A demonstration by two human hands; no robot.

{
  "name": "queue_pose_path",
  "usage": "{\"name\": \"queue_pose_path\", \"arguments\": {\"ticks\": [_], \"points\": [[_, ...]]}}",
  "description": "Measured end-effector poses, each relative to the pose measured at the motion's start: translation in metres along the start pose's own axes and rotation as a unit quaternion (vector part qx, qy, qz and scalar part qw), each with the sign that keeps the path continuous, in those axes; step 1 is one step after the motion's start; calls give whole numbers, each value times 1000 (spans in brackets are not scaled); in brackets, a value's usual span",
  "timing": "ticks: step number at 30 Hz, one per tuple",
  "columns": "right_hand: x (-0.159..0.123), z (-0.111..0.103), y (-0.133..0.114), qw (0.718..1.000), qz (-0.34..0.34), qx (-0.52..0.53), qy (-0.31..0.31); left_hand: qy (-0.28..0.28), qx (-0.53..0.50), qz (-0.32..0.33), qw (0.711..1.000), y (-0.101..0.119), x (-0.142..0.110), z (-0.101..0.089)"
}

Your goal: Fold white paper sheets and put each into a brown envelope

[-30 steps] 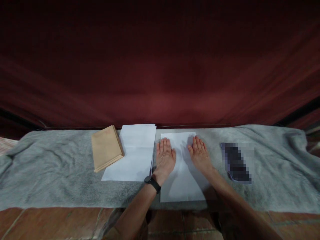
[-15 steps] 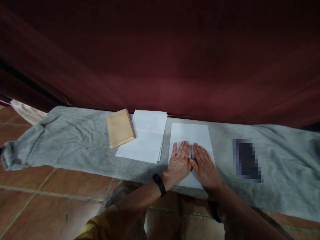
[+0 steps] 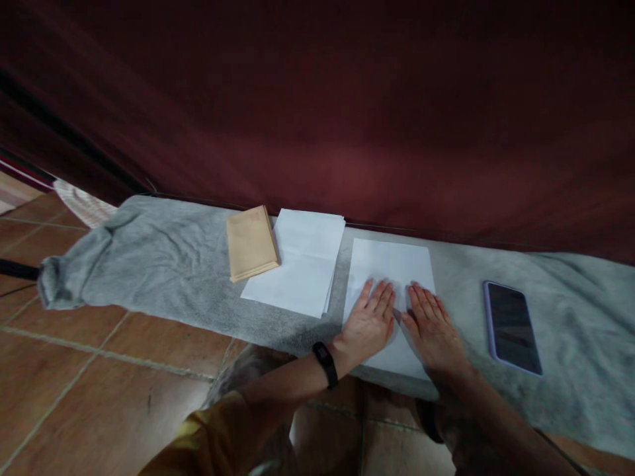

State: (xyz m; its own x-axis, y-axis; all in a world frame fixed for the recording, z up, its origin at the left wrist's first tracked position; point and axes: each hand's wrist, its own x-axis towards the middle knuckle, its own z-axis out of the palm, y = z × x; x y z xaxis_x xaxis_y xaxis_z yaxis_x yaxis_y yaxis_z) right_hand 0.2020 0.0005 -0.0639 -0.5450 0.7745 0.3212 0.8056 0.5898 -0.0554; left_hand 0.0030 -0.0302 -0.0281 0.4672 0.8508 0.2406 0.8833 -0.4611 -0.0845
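A white sheet of paper (image 3: 391, 261) lies flat on a grey cloth, partly covered by both hands. My left hand (image 3: 370, 320) rests palm down on its left half, fingers stretched out. On the right half, my right hand (image 3: 431, 324) also lies flat with the fingers pointing away from me. A narrow strip of paper shows between the two hands. Neither hand grips anything. To the left, a stack of white paper sheets (image 3: 307, 264) lies with a pile of brown envelopes (image 3: 252, 243) overlapping its left edge.
A phone (image 3: 513, 327) in a purple case lies right of my right hand. The grey cloth (image 3: 163, 264) covers a long narrow surface, with a dark red upright panel (image 3: 317, 132) along its far side. Tiled floor (image 3: 74, 377) shows below.
My hands have moved apart sideways on the paper, widening the gap between them. The whole view has shifted and tilted slightly. The sheet stack and envelopes stay in place.
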Motion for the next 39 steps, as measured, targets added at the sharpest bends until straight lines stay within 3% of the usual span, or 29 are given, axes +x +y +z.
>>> {"name": "queue_pose_path", "arguments": {"ticks": [6,12,19,24,28,39], "points": [[0,1,1,1000,19,-3,-4,-7,-21,-9,1000,0,1,0],[2,0,-4,999,32,-10,-7,-27,-124,-65,990,15,-15,-7],[4,-9,-11,999,43,21,12,-39,-118,-27,992,28,-37,-4],[-7,-17,-31,997,-6,81,13,-32,-106,-40,993,26,-38,2],[-14,-15,-40,997,-28,73,7,-24,-91,-64,993,21,-41,3],[-17,-17,-24,999,-9,46,17,-7,-61,-91,994,3,-47,1]]}}
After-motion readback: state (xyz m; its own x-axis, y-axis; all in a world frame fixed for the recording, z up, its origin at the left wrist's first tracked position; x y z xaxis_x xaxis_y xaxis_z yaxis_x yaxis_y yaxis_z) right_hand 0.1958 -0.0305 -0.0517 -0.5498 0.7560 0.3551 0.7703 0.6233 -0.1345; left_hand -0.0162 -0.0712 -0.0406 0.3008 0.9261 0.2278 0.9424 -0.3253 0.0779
